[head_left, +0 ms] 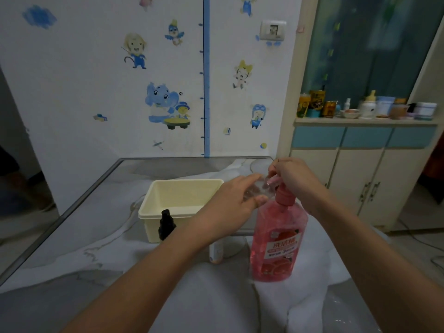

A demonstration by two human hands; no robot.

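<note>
pink soap bottle (278,236): see-through, red pump top, fruit label, stands just right of cream tub (149,212) | left hand (230,200): fingers curled round blurry clear cup (257,188) by the pump | right hand (293,179): fingers bent over pump top

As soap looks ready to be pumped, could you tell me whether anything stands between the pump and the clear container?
Nothing visible does. The left hand holds the clear container beside the pump, which the right hand grips; the tub and black bottle stand further left.
</note>
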